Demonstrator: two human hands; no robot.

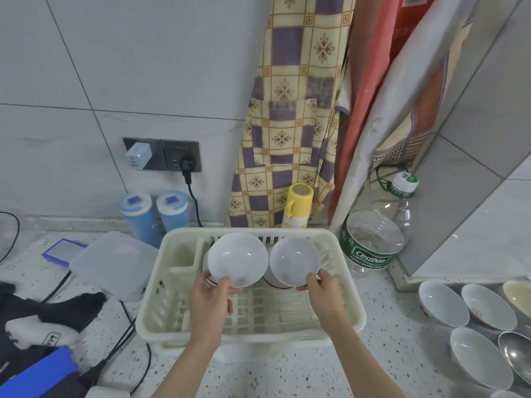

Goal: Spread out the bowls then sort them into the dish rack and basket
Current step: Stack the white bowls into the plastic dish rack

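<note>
A cream plastic dish rack stands on the counter in front of me. My left hand grips the lower rim of a white bowl, tilted on edge over the rack's back rows. My right hand pinches the rim of a second white bowl beside it, also tilted. More bowls stand behind these two in the rack, mostly hidden. At the right, several bowls lie spread on the counter, white ones and a metal one.
A cut Cestbon water bottle and a yellow-capped bottle stand behind the rack. A clear lidded box, two blue canisters, cables and dark cloth crowd the left. An apron hangs on the tiled wall.
</note>
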